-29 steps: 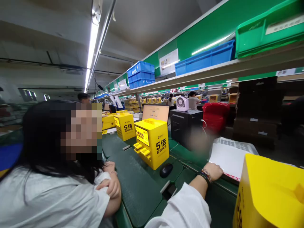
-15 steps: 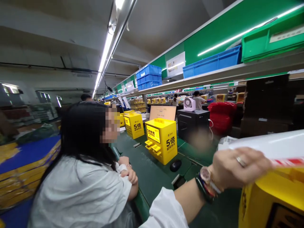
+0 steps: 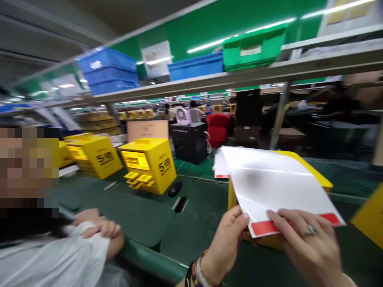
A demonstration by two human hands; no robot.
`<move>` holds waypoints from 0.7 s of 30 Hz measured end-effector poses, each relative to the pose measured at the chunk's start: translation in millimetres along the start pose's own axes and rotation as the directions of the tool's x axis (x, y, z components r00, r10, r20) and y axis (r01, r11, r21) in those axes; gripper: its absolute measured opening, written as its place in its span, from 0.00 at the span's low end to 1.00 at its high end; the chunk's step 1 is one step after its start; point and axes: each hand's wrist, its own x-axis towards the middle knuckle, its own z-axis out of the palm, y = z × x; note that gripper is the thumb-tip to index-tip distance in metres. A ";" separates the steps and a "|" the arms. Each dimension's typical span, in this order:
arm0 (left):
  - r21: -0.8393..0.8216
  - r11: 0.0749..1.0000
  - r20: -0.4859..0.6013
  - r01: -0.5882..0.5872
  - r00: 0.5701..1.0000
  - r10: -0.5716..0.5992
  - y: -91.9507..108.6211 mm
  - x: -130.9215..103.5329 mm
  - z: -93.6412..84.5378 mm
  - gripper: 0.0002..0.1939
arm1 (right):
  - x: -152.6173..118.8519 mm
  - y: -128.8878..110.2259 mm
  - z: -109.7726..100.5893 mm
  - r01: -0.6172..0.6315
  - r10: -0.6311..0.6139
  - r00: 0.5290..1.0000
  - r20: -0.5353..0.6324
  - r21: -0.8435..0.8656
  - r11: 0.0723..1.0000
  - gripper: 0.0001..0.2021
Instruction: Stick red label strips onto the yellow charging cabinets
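A white sheet of paper (image 3: 275,179) with a red strip along its near edge curves over a yellow machine (image 3: 318,181). My left hand (image 3: 229,237) pinches the sheet's near left corner between thumb and fingers. On the near edge lies my right hand (image 3: 312,243), its fingers over the red strip and its thumb hidden; it holds the paper there. Most of the yellow machine is covered by the sheet and my hands. More white sheets (image 3: 221,163) lie just behind its left side.
A co-worker (image 3: 54,247) sits at the left with arms folded at the green bench (image 3: 134,223). Yellow machines (image 3: 166,165), a mouse (image 3: 175,189) and a black box (image 3: 190,141) bearing a small fan (image 3: 183,115) stand along it. Blue bins (image 3: 110,71) and a green bin (image 3: 254,50) line the shelf above.
The view has swung right. My left hand has moved from on top of the yellow machine to the sheet's near corner. My right hand has come into view on the sheet.
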 end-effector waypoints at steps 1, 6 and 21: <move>-0.035 0.999 0.039 0.019 0.999 -0.018 2.8 3.8 7.2 0.23 | 2.7 -0.9 -7.9 -0.009 0.009 0.999 0.036 -0.015 1.000 0.15; -0.109 0.992 0.079 -0.064 0.994 0.073 -11.8 22.2 40.4 0.16 | 9.4 -17.5 -15.7 -0.283 0.261 0.958 0.121 0.233 0.930 0.10; 0.584 0.611 0.498 -0.534 0.830 0.250 -34.2 -3.7 -6.0 0.21 | -60.4 15.3 -21.7 -0.848 0.511 0.485 0.710 0.524 0.078 0.19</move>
